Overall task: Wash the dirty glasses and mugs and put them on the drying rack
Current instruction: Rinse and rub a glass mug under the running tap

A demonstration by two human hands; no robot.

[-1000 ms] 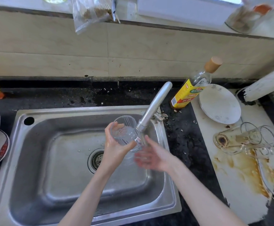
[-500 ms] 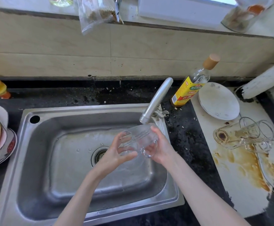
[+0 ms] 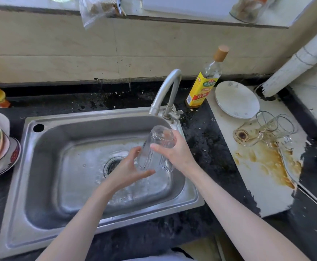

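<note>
step: rinsing | glass (image 3: pixel 156 147) upended over sink (image 3: pixel 46 185), at 5 o'clock of tap (image 3: pixel 166 91) | right hand (image 3: pixel 178 153) clamps its upper wall; left hand (image 3: pixel 128 166) cups lower rim | handling: wet, slippery, brittle, light; hold mid-wall | 2 dirty glasses (image 3: pixel 263 129) at 3 o'clock on counter (image 3: pixel 263 194)

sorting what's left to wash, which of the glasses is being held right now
The clear glass over the sink, gripped by both hands, left hand and right hand. The other glasses lie on their sides on the stained board by the white plate, untouched.
</note>
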